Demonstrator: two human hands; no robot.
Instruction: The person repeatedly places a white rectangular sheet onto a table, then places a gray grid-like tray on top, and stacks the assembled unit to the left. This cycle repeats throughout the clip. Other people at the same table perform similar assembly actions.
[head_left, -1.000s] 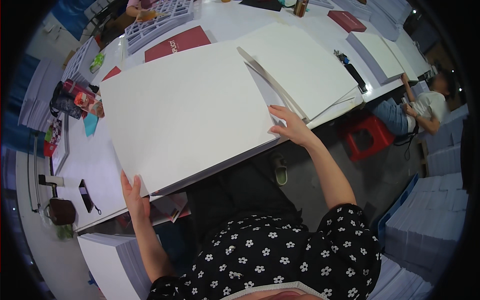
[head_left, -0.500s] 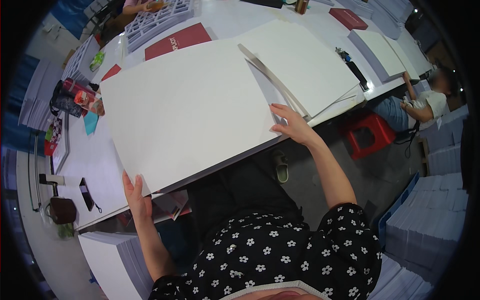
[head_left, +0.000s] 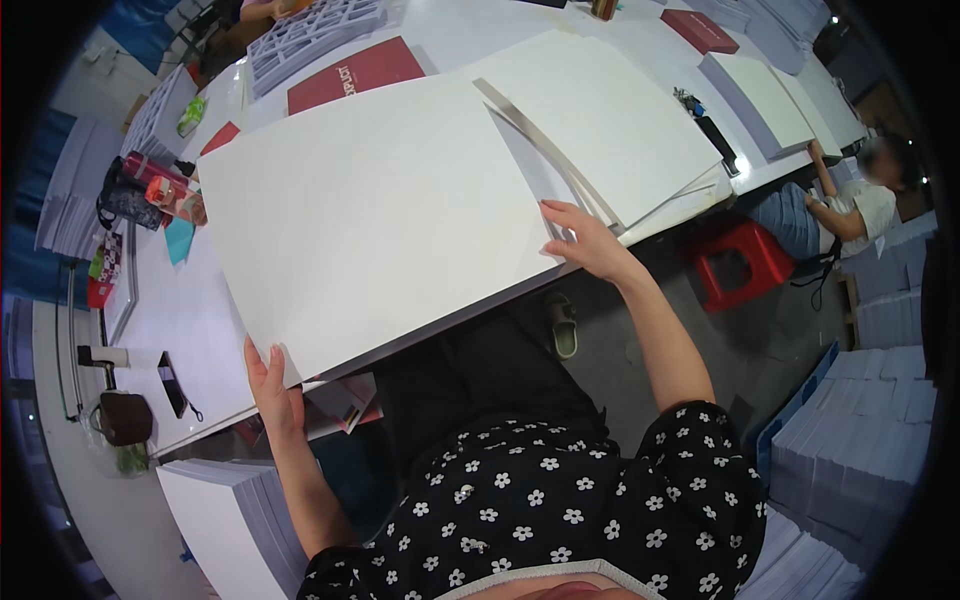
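A large white board [head_left: 370, 230] lies across the table in front of me, its near edge running out to the front of the tabletop. At its near left corner my left hand [head_left: 275, 388] grips the edge, thumb and fingers around it. My right hand [head_left: 588, 243] holds the near right corner, fingers curled at the edge and the fingertips partly hidden. Along the right side a narrow greyish strip [head_left: 548, 150] rests slanting over a second white board [head_left: 610, 120]. Whether the held board is one sheet or several cannot be told.
Beyond the board are a red flat box [head_left: 355, 72] and white grid trays [head_left: 310, 45]. Bottles [head_left: 150, 172] and a phone [head_left: 172, 385] sit left. A red stool [head_left: 740, 262] and a seated person [head_left: 850, 205] are right; sheet stacks [head_left: 850, 430] stand lower right.
The board's near edge and my right hand have shifted slightly away from me, and more of the dark edge beneath shows. Both hands keep their hold.
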